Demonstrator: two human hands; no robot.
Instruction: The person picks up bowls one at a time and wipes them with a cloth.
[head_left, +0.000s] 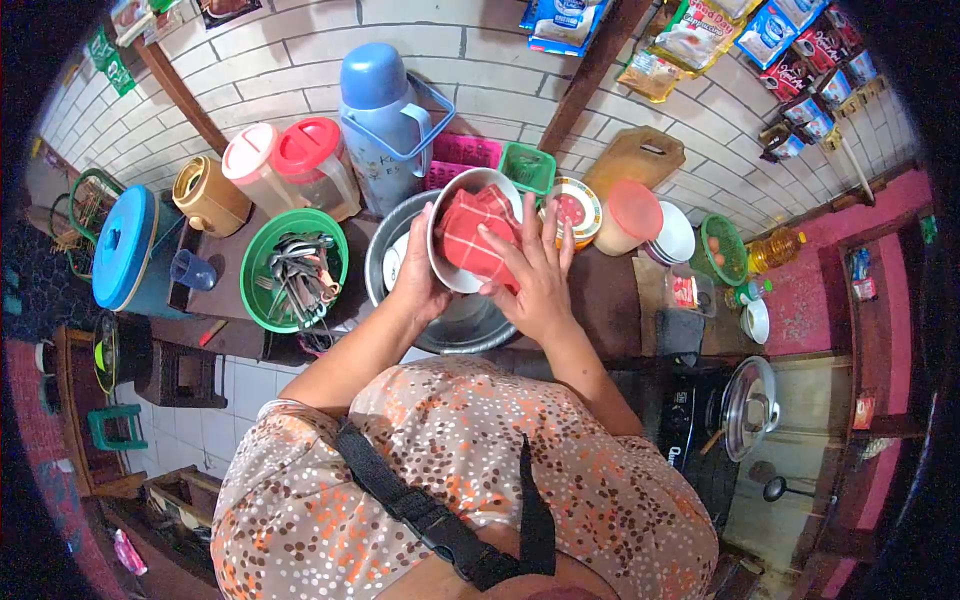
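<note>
My left hand point(424, 284) grips a white bowl point(435, 250) by its side, tilted so that its inside faces me. A red cloth with pale checked lines point(470, 235) lies bunched inside the bowl. My right hand point(540, 285) presses the cloth against the bowl's inner wall, its fingers partly spread and its thumb by the rim. Below the bowl stands a large metal basin point(470, 335) with a pale dish partly visible inside. Part of the basin is hidden by my hands and the bowl.
Left of the basin, a green tub point(262, 310) holds spoons and forks. Behind stand a blue thermos point(375, 130) and red-lidded pitchers point(310, 150). Toward the right are stacked plates point(577, 195), a lidded container point(632, 215), white bowls point(675, 235) and a stove point(690, 420).
</note>
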